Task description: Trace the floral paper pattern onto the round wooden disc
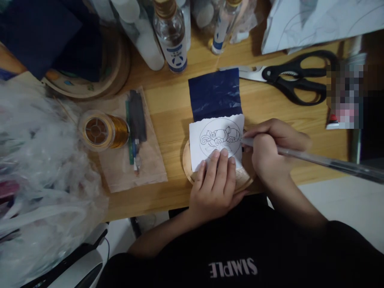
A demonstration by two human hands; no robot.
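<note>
As hand (212, 190) presses paper (216, 137) (patterned), pen (312, 157) gripped

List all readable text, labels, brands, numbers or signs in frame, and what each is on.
"SIMPLE": black shirt, upside down in the picture.
Left clear bottle: blue-and-white label, characters too blurred to read.
Right clear bottle: blue-and-white label, unreadable.
Item at right: pixelated, unreadable.
Paper: line drawing, no readable text.
Pen: no readable text.
</note>
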